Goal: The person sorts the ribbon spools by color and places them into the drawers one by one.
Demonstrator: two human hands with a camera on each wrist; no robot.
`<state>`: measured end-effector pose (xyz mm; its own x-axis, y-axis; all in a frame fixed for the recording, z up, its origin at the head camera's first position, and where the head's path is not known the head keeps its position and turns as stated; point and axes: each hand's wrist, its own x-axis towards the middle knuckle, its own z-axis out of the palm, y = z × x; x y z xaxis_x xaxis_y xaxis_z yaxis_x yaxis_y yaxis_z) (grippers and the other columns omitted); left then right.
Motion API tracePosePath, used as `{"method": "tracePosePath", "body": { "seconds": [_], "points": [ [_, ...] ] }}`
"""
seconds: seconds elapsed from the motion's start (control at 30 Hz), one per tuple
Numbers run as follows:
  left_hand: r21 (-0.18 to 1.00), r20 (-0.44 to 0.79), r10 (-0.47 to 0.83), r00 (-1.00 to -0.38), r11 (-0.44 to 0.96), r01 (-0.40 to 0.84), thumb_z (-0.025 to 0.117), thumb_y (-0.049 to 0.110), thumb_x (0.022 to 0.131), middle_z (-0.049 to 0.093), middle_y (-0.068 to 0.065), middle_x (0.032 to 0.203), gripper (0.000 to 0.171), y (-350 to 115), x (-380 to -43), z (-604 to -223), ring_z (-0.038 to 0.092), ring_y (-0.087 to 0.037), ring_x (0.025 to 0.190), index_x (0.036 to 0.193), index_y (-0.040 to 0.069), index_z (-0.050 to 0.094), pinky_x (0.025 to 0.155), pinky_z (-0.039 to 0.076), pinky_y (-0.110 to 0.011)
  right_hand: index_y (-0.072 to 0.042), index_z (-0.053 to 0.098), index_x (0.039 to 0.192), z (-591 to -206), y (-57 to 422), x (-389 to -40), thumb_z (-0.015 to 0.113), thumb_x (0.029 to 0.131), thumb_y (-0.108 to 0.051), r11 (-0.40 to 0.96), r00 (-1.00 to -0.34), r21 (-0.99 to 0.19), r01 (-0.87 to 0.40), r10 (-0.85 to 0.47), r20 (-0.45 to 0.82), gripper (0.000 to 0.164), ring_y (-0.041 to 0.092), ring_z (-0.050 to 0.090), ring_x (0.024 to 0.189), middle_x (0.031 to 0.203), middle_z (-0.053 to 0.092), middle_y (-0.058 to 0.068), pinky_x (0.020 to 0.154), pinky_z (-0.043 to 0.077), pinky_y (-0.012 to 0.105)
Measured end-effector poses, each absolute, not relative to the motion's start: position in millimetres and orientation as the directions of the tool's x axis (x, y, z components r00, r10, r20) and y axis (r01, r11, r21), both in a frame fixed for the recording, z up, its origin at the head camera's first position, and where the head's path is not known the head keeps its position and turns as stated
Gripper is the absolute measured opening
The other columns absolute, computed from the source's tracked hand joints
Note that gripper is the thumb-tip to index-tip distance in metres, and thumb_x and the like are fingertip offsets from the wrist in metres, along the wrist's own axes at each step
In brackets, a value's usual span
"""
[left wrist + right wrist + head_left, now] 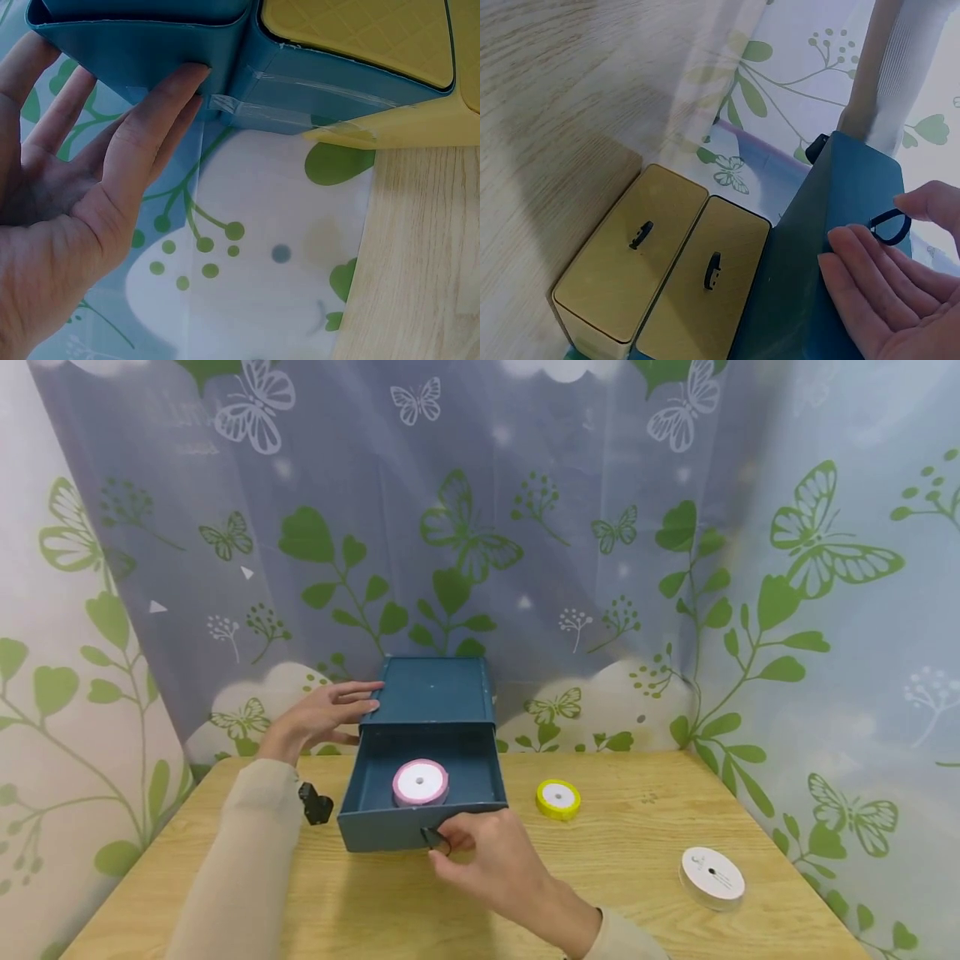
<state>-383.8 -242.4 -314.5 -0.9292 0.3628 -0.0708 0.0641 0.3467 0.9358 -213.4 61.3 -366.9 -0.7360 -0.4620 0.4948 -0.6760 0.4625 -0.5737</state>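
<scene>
A small blue cabinet [435, 693] stands at the back of the table with its blue top drawer [382, 833] pulled out. Inside the drawer lies a ribbon spool with a pink edge and white face [420, 782]. My right hand [498, 856] pinches the black loop handle [891, 227] on the drawer front between thumb and fingers. My left hand [322, 714] rests its extended fingers against the cabinet's left side; in the left wrist view fingertips [196, 71] touch the blue wall. Two yellow drawers [634, 255] with black loop handles show below the blue one.
To the right of the cabinet a yellow ribbon spool [558, 799] lies on the wooden table [600, 893]. A white spool [712, 877] lies nearer the right edge. A small black object [315, 804] sits beside my left sleeve. A patterned curtain [540, 593] hangs close behind.
</scene>
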Motion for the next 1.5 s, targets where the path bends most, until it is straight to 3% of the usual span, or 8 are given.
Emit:
{"method": "tracePosePath", "body": {
  "seconds": [0.43, 0.77, 1.07, 1.5],
  "points": [
    [0.935, -0.068, 0.369, -0.927, 0.347, 0.07, 0.064, 0.036, 0.104, 0.021, -0.018, 0.172, 0.071, -242.6, -383.3, -313.9, 0.027, -0.045, 0.156, 0.164, 0.02, 0.03, 0.116, 0.044, -0.062, -0.009, 0.079, 0.088, -374.9, 60.8, -217.8, 0.085, 0.082, -0.014, 0.51, -0.743, -0.547, -0.664, -0.365, 0.561, 0.01, 0.002, 0.073, 0.072, 0.08, 0.079, -0.001, 0.069, 0.06, 0.018],
    [0.935, -0.069, 0.368, -0.927, 0.348, 0.069, 0.064, 0.037, 0.104, 0.021, -0.018, 0.172, 0.071, -242.5, -383.3, -313.1, 0.028, -0.045, 0.155, 0.164, 0.021, 0.031, 0.115, 0.045, -0.062, -0.01, 0.08, 0.09, -372.5, 56.1, -226.8, 0.083, 0.083, -0.016, 0.522, -0.765, -0.566, -0.638, -0.34, 0.548, 0.01, 0.002, 0.073, 0.072, 0.082, 0.08, -0.001, 0.07, 0.058, 0.017],
    [0.935, -0.073, 0.371, -0.926, 0.35, 0.066, 0.064, 0.037, 0.103, 0.022, -0.017, 0.172, 0.071, -242.0, -383.3, -314.0, 0.03, -0.044, 0.155, 0.164, 0.022, 0.031, 0.116, 0.044, -0.061, -0.009, 0.08, 0.092, -372.3, 48.8, -246.2, 0.082, 0.084, -0.015, 0.543, -0.78, -0.574, -0.613, -0.301, 0.548, 0.01, 0.011, 0.076, 0.073, 0.084, 0.08, 0.001, 0.073, 0.06, 0.023],
    [0.934, -0.072, 0.383, -0.921, 0.35, 0.072, 0.063, 0.037, 0.104, 0.02, -0.016, 0.173, 0.07, -244.7, -383.6, -314.5, 0.027, -0.043, 0.156, 0.164, 0.022, 0.031, 0.117, 0.042, -0.062, -0.01, 0.08, 0.095, -369.8, 39.4, -271.7, 0.079, 0.087, -0.02, 0.562, -0.813, -0.608, -0.561, -0.238, 0.531, 0.013, 0.011, 0.076, 0.074, 0.085, 0.081, 0.0, 0.068, 0.055, 0.019]
  ]
}}
